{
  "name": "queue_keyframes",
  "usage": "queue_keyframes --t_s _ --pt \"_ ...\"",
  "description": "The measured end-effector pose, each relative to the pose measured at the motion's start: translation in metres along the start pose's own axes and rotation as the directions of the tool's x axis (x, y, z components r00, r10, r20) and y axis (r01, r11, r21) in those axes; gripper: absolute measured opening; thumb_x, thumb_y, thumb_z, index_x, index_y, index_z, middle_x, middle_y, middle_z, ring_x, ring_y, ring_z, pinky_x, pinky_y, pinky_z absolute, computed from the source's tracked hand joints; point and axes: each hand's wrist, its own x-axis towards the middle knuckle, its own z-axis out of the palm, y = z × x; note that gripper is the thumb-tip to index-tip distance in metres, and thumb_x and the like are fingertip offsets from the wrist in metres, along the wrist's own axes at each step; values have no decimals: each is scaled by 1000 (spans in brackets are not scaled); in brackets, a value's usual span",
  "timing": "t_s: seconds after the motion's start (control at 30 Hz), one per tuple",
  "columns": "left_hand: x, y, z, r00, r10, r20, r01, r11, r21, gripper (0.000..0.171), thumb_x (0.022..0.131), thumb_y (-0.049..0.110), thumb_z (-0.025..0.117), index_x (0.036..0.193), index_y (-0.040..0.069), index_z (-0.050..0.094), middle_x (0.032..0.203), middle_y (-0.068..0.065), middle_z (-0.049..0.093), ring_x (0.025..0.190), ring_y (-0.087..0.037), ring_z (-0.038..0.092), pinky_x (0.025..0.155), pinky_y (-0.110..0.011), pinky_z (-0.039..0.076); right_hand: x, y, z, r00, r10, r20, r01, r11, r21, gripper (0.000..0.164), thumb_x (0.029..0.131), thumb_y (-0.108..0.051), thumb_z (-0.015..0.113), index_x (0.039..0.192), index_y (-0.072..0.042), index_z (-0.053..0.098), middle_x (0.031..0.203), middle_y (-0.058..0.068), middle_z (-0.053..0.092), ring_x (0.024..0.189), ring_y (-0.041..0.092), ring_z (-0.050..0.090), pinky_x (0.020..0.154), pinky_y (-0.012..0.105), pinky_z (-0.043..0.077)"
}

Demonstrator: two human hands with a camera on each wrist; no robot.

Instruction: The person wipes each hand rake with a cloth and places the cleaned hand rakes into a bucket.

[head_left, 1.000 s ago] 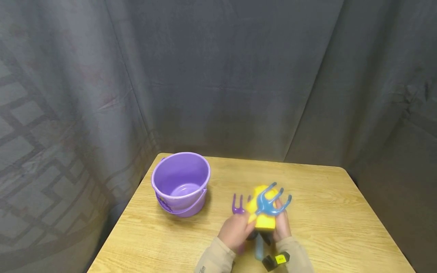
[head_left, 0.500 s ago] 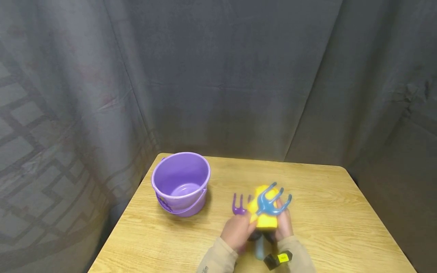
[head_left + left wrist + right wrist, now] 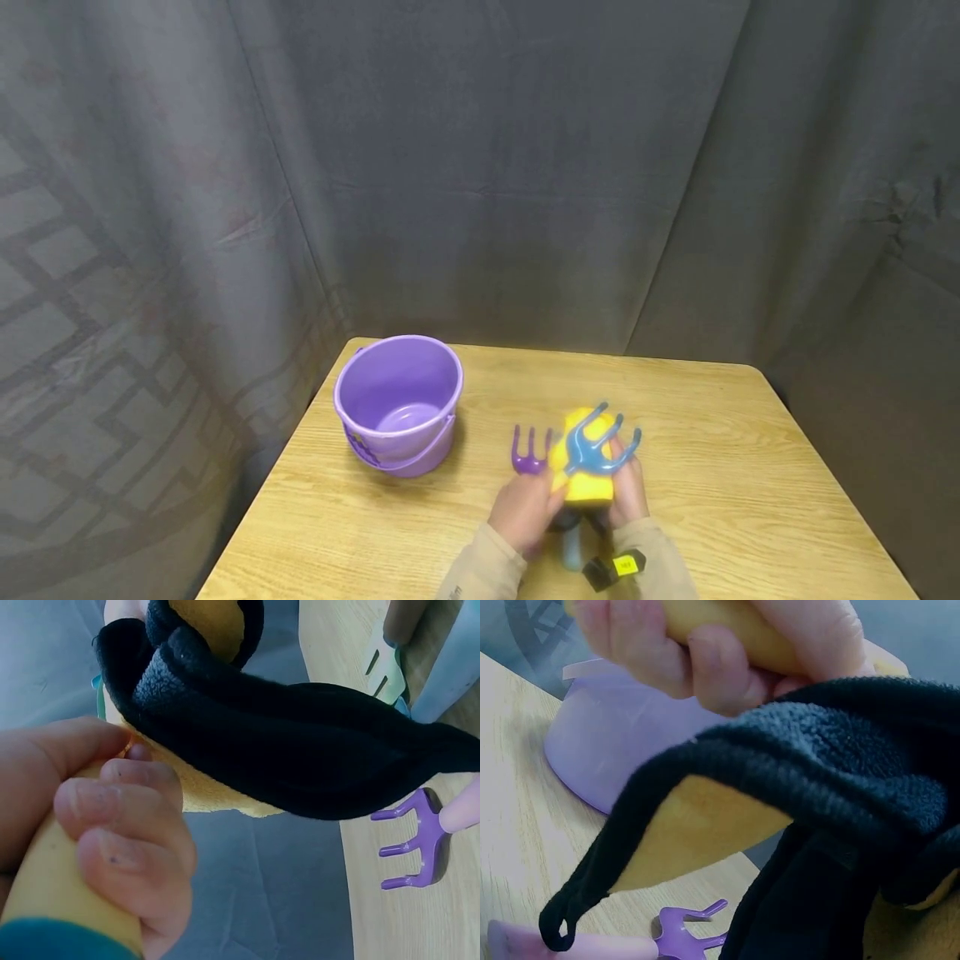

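Note:
My left hand grips the yellow handle of a toy hand rake, its fingers curled round it. The rake's three-pronged blue head points up and away, in front of a yellow cloth with black edging. My right hand holds that cloth from the right side, behind the rake; its fingers are mostly hidden by the cloth and rake head. Folds of the cloth hang down below both hands, and in the right wrist view a small black loop shows at one corner.
A purple bucket stands at the back left of the wooden table. A purple toy rake with a pink handle lies below the hands. Beside it are a light blue handle and a pale green slotted tool.
Both hands and the cloth have shifted slightly to the right. The rake head has stayed nearly in place, and the grips look the same.

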Motion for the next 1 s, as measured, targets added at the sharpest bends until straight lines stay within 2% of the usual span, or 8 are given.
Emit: queue_keyframes --t_s 0.1,0.17,0.23,0.33,0.4,0.6,0.77,1.0 --pt "-1 -1 1 1000 1 -13 -1 1000 1 22 89 29 51 84 8 56 54 2 45 44 -9 43 42 -21 36 0 -2 -2 999 -6 -41 5 1000 -19 21 95 -31 40 92 -20 57 83 -5 60 76 7 58 71 21 46" --pt "-3 -2 2 1000 6 -22 -6 1000 -6 20 89 27 52 80 9 55 54 3 45 44 -8 42 42 -20 35 1 -5 -3 998 -19 -56 20 1000 12 21 95 -29 38 94 -19 56 85 -5 60 79 7 57 73 21 46" --pt "-5 -3 2 1000 4 -6 -4 999 -36 20 89 24 53 74 11 51 54 6 41 44 -6 39 42 -18 33 2 -7 -4 996 -48 -69 50 999 21 21 96 -27 37 96 -17 55 87 -5 59 81 7 57 74 20 46" --pt "-7 -4 1 1000 -7 14 8 998 -68 21 88 23 53 71 12 49 55 8 40 45 -4 37 43 -18 32 4 -12 -6 993 -88 -80 89 996 16 20 96 -24 36 100 -16 53 91 -4 59 85 6 56 77 19 45" --pt "-7 -4 1 999 -14 29 16 996 -83 21 88 24 53 71 12 49 55 8 40 45 -4 36 42 -18 32 4 -15 -8 991 -103 -88 101 995 -28 18 97 -24 35 103 -15 50 90 -6 58 85 5 55 77 18 44" --pt "-7 -6 1 998 -8 66 14 995 -96 19 87 25 55 73 13 49 57 7 42 46 -6 40 43 -18 34 4 -20 -13 992 -72 -100 62 993 -102 24 96 -31 34 111 -13 38 91 -9 55 86 2 53 78 17 43" --pt "-6 -7 0 995 2 104 9 995 -104 15 86 25 56 78 13 50 59 6 45 49 -6 43 44 -19 36 5 -19 -17 986 -97 -135 79 988 -130 22 95 -32 36 104 -14 43 87 -8 54 80 2 53 72 16 44" --pt "-6 -9 0 992 9 125 8 990 -139 12 86 23 56 79 13 52 60 6 46 51 -6 45 47 -20 38 9 -18 -18 953 -238 -186 208 964 -165 16 95 -24 40 89 -14 51 78 -5 53 70 4 51 63 16 44"
